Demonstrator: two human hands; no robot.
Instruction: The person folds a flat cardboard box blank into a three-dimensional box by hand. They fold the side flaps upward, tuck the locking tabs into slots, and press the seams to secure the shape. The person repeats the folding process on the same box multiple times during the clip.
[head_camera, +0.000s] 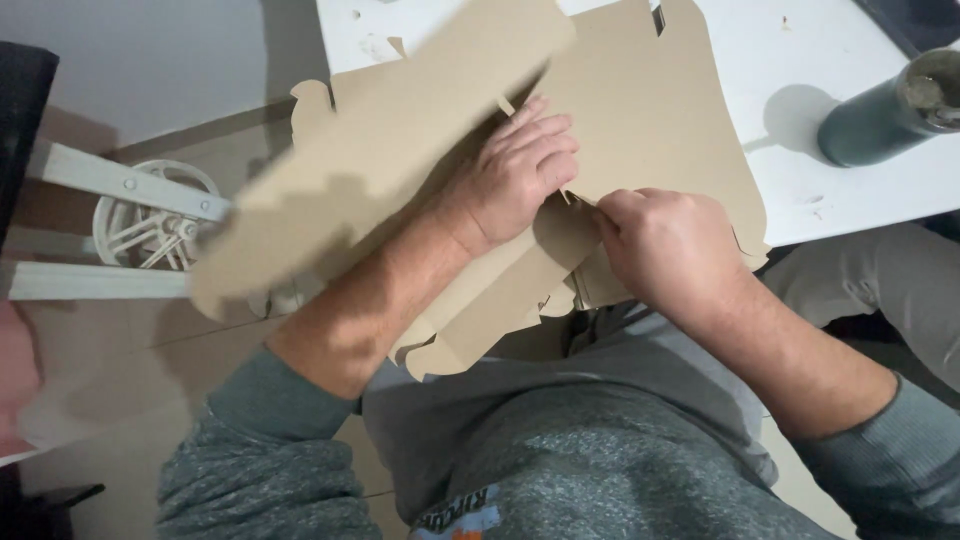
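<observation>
A flat brown die-cut cardboard sheet (650, 110) lies half on a white table (860, 190) and half over my lap. One big flap (380, 150) is folded up and over toward the left, blurred. My left hand (515, 175) lies flat on the cardboard near its middle, fingers together, pressing it down. My right hand (670, 250) is closed on a small tab at the sheet's near edge, just right of the left hand.
A dark green cylindrical cup (885, 110) stands on the table at the right. A white fan-like wheel (150, 215) and white bars (130, 185) sit at the left over a tan floor. My grey sweater and trousers fill the foreground.
</observation>
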